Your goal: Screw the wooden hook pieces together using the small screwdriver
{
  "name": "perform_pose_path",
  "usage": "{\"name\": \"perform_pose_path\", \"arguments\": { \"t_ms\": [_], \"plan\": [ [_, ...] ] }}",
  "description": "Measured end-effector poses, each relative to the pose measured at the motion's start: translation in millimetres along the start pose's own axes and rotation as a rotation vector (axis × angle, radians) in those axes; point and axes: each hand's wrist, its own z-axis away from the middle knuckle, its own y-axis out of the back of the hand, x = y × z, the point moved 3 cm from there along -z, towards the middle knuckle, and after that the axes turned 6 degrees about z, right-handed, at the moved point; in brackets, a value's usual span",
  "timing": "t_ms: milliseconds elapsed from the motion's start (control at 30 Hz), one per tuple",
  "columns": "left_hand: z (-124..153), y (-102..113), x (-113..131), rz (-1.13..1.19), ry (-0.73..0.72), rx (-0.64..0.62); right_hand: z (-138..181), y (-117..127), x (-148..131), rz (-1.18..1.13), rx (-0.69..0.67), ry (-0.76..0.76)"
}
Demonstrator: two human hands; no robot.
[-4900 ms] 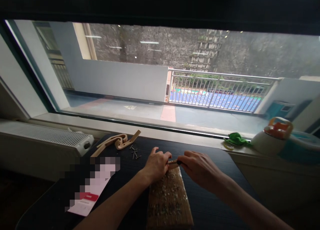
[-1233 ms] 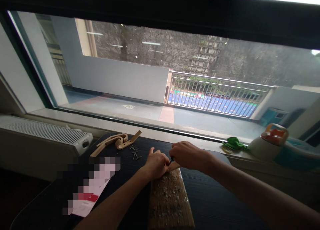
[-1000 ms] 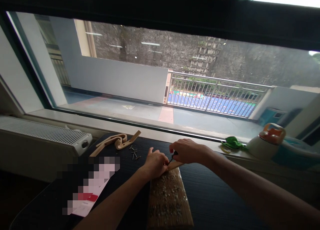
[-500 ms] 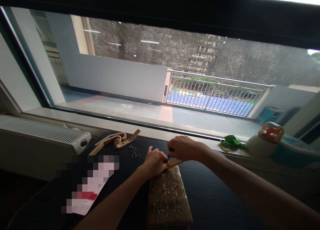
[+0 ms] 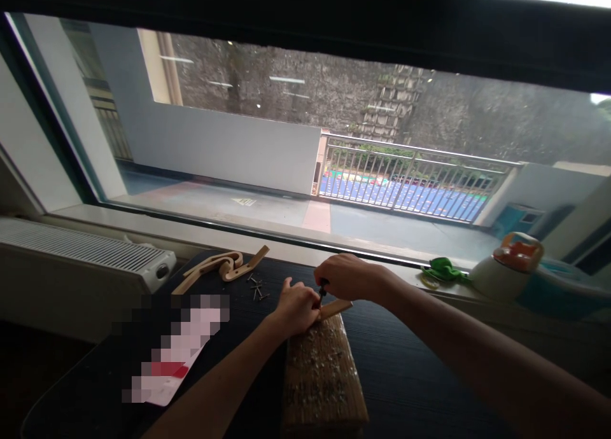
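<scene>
My right hand (image 5: 347,277) is closed around a slim dark-handled tool (image 5: 323,290), held upright with its lower end down beside my left fingertips. My left hand (image 5: 298,306) pinches a pale curved-end wooden strip (image 5: 335,309), which lies across the far end of a wooden block (image 5: 324,375). The strip's left part is hidden by my fingers, and so is the tool's tip. Rough marks, shiny bits and dark writing cover the block's top. Several loose screws or nails (image 5: 256,289) lie to the left of my left hand.
Bent wooden pieces (image 5: 233,267) with holes lie at the table's far left. A pink-white sheet (image 5: 165,388), partly blurred out, lies on the dark table (image 5: 405,362). A radiator (image 5: 90,254) stands left; a green cloth (image 5: 443,270) and white kettle-like vessel (image 5: 501,275) sit on the sill.
My right hand has risen slightly and shifted a little left, showing more of the tool and of the strip's right end. My left hand stays in place.
</scene>
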Motion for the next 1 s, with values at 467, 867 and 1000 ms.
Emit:
{"name": "perform_pose_path", "arguments": {
  "t_ms": [467, 867, 1000],
  "plan": [
    [0, -2, 0, -0.027, -0.008, -0.007, 3, -2, 5, -0.011, -0.008, -0.04],
    [-1, -2, 1, -0.053, -0.008, 0.001, -4, -13, 9, -0.041, -0.023, -0.074],
    [-1, -1, 1, -0.05, 0.002, 0.002, -2, -10, 9, -0.038, -0.032, -0.124]
  ]
}}
